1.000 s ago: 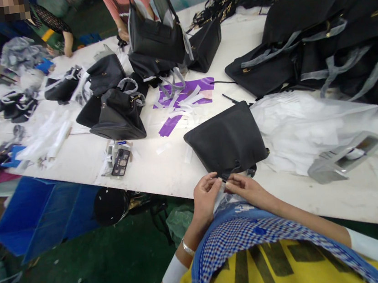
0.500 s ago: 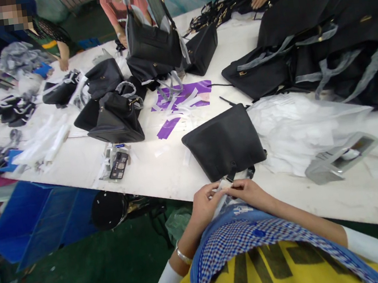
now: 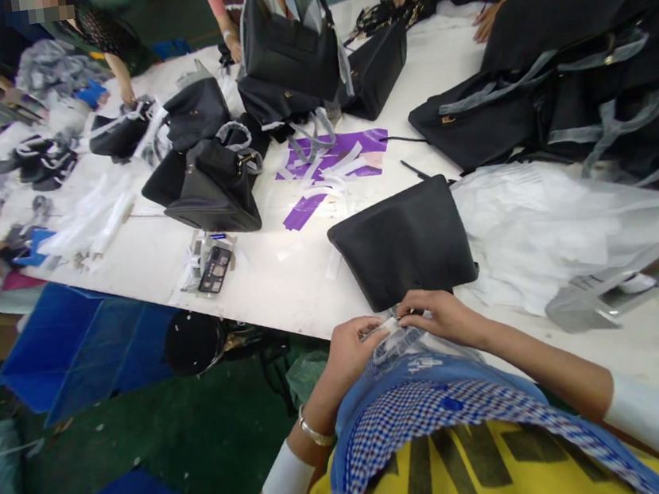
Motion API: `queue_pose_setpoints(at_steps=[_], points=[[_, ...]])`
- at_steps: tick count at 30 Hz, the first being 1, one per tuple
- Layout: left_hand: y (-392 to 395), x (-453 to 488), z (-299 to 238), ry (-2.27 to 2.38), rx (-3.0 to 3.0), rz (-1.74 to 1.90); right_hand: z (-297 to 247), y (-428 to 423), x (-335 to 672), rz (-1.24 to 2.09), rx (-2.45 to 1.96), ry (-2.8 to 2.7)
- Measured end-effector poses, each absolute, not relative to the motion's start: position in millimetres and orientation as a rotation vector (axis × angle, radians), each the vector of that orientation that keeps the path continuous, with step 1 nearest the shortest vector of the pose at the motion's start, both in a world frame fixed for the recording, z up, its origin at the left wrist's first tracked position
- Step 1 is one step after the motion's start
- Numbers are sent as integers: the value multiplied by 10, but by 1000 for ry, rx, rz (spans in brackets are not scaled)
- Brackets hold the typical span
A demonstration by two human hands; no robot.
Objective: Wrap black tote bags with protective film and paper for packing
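A black handbag (image 3: 404,242) lies on the table edge right in front of me, its lower end towards my hands. My left hand (image 3: 351,350) is closed, thumb and fingers pinching a strap wrapped in pale translucent film (image 3: 388,326) below the bag. From the other side, my right hand (image 3: 443,319) pinches the same strap near the bag's end, fingers bent. Clear film spreads below the hands over my blue apron (image 3: 405,370). The fingers partly hide the strap's fittings.
Several black handbags (image 3: 207,186) stand beyond, with more piled at right (image 3: 488,119). White packing sheets (image 3: 520,231) and a grey plastic holder (image 3: 617,292) lie right. Purple sheets (image 3: 347,149) and a phone (image 3: 215,269) are on the table. Blue bins (image 3: 77,342) sit below. Co-workers' hands (image 3: 485,19) are across.
My right hand has lifted slightly and moved a little right, apart from the left. More film shows between and below them. The whole view has shifted slightly.
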State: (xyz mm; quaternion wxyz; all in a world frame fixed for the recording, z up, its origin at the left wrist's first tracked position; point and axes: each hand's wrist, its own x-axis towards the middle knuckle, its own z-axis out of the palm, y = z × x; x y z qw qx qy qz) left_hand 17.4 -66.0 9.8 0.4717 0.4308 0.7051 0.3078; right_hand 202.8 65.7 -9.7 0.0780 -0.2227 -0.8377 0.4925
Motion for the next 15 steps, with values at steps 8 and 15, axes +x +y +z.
queue_pose_setpoints(at_steps=[8,15], points=[[-627,124,77,1683,1073,752,-125,528,1997,1542,-775,-2423],[-627,77,140,1642,1212,689,-156,537,2030,1540,-654,-2436]])
